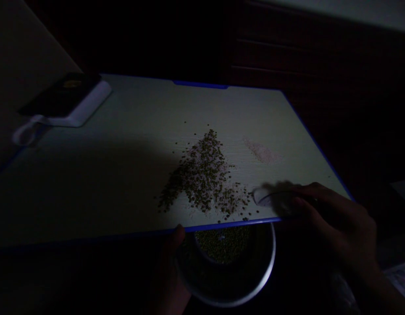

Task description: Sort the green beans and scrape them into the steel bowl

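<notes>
On the pale tabletop (149,105) lies a spread heap of dark green beans mixed with whitish grains, like rice (205,173). A smaller patch of pale grains (263,152) sits apart to its right. My right hand (343,223) pinches the handle of a spoon (263,197), whose bowl rests at the heap's right edge. Below the table's near edge is a round metal bowl (269,273) with green beans (225,245) at its bottom. My left hand (174,271) grips the bowl's left side, thumb up near the blue edge; its other fingers are hidden.
A blue rim (235,225) runs round the tabletop. At the far left stands a white and black box-shaped object (87,103) with a looped strap (25,133). Dark drawer-like panels (274,57) rise behind the table. Patterned cloth (401,278) shows at the lower right. The light is dim.
</notes>
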Motion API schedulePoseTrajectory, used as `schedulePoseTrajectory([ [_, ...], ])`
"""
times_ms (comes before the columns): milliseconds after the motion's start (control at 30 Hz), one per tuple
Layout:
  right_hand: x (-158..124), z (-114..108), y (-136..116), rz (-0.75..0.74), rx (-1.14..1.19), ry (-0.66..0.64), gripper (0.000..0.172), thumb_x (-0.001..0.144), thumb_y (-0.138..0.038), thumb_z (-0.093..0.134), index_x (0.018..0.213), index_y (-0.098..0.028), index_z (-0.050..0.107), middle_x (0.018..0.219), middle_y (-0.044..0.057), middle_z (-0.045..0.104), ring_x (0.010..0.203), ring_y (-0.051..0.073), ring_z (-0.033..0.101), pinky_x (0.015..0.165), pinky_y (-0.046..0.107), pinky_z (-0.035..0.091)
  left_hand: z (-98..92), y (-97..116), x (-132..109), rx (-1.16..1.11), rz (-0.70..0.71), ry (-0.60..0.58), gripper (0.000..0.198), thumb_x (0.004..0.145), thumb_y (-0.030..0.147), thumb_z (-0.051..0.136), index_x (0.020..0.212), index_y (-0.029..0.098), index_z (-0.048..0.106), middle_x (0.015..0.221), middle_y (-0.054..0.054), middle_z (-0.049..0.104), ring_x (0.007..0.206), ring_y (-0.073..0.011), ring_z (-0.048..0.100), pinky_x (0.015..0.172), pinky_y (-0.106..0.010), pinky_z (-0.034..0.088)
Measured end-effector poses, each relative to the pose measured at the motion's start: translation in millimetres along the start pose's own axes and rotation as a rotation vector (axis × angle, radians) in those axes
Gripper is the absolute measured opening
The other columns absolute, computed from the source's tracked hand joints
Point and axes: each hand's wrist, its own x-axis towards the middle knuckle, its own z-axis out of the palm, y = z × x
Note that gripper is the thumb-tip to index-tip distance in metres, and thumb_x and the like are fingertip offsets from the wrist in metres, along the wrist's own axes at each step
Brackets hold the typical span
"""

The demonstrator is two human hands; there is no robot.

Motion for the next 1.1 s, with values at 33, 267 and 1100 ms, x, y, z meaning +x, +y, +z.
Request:
schedulePoseTrajectory([
  [33,0,0,0,-0.006,0.005,-0.008,0.023,0.091,-0.022,0.067,0.111,-0.033,0.07,0.106,0.0,0.073,0.091,0.021,0.071,0.077,0.035,0.059,0.0,0,-1,0.02,0.034,0.054,0.015,0.081,0.025,0.068,0.067,0.028,0.072,0.073,0.002,0.078,0.126,-0.024,0.06,0.12,-0.041,0.022],
  [267,-2,2,0,-0.112,0.092,-0.108,0.029,0.09,-0.015,0.068,0.113,-0.032,0.07,0.105,0.0,0.073,0.096,0.021,0.07,0.075,0.032,0.058,7.9,10,-12,0.081,-0.016,0.101,0.027,0.087,0.018,0.057,0.064,0.024,0.071,0.08,-0.005,0.079,0.102,-0.0318,0.073,0.107,-0.053,0.046],
  [1100,5,5,-6,-0.169,0.154,-0.123,0.031,0.087,-0.011,0.07,0.11,-0.031,0.071,0.103,0.0,0.073,0.094,0.02,0.069,0.078,0.035,0.056,-0.3,1,1,-0.018,-0.059,-0.159,0.029,0.088,0.043,0.06,0.079,0.024,0.078,0.09,-0.005,0.08,0.102,-0.0311,0.073,0.107,-0.053,0.045],
])
